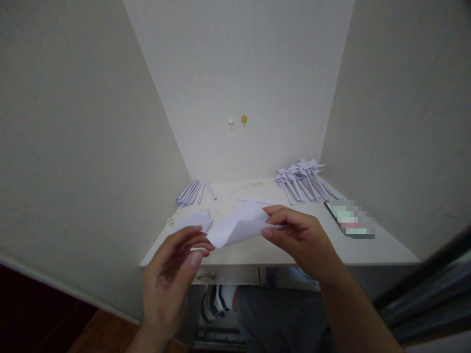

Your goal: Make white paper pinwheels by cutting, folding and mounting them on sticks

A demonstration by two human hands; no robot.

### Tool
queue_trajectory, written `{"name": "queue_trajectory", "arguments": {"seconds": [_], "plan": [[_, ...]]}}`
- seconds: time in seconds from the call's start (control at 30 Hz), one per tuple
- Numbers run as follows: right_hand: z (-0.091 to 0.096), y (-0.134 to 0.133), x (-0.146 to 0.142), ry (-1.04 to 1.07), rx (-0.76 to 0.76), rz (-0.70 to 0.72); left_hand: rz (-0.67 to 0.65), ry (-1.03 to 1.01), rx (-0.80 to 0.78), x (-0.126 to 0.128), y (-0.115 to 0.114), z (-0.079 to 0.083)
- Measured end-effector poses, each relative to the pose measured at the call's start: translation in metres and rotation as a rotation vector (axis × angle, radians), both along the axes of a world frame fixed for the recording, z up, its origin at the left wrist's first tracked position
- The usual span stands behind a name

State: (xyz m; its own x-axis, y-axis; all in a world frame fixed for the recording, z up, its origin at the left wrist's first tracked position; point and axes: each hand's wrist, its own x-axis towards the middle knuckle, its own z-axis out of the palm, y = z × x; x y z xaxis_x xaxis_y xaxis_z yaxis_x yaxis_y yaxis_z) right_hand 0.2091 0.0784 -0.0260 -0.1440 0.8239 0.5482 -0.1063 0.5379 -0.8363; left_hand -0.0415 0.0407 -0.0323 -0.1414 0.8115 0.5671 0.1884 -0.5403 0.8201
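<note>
A white sheet of paper (235,228) is held above the desk, its near edge curling up in a loose fold. My right hand (300,235) pinches the sheet's right end between thumb and fingers. At the left corner, the curved fingers of my left hand (176,274) close lightly on the paper, partly hiding the contact. Beneath and to the left lie flat paper pieces (196,219). Behind the sheet is a thin paper stick (263,202).
Several rolled paper sticks (189,192) lie at the back left. Paper pinwheels (301,179) on sticks are heaped at the back right, near a phone-like device (348,220) with a blurred screen. Walls enclose the white desk (235,257). Two hooks (244,119) are on the back wall.
</note>
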Motion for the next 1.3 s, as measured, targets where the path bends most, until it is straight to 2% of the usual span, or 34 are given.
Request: {"name": "queue_trajectory", "arguments": {"seconds": [0.07, 0.17, 0.23, 0.33, 0.53, 0.63, 0.73, 0.9, 1.07, 1.17, 1.3], "plan": [[0.002, -0.004, 0.0, -0.07, 0.001, 0.025, -0.022, -0.072, -0.112, 0.002, 0.006, 0.014], [0.003, -0.008, -0.002, -0.172, -0.05, 0.075, -0.135, 0.041, -0.222, 0.007, 0.014, 0.031], [0.003, -0.011, -0.005, -0.216, -0.093, 0.121, -0.193, 0.11, -0.265, 0.011, 0.017, 0.037], [0.003, -0.015, -0.007, -0.288, -0.114, 0.175, -0.273, 0.133, -0.331, 0.017, 0.016, 0.039], [0.007, -0.019, -0.007, -0.37, -0.053, 0.225, -0.418, 0.079, -0.498, 0.023, 0.013, 0.034], [0.007, -0.016, -0.007, -0.387, 0.028, 0.223, -0.382, 0.056, -0.534, 0.023, 0.015, 0.031], [0.003, -0.011, -0.008, -0.294, 0.061, 0.121, -0.258, 0.024, -0.445, 0.022, 0.017, 0.026], [-0.005, -0.002, -0.011, -0.042, -0.107, 0.047, -0.079, -0.13, -0.305, 0.024, 0.019, 0.013], [-0.005, -0.001, -0.016, -0.004, -0.189, 0.068, 0.01, -0.124, -0.259, 0.031, 0.013, 0.007], [-0.003, -0.002, -0.017, 0.007, -0.198, 0.053, 0.017, -0.097, -0.255, 0.035, 0.008, 0.007], [-0.001, -0.003, -0.019, 0.027, -0.192, 0.037, -0.036, -0.105, -0.293, 0.038, 0.004, 0.006]]}}
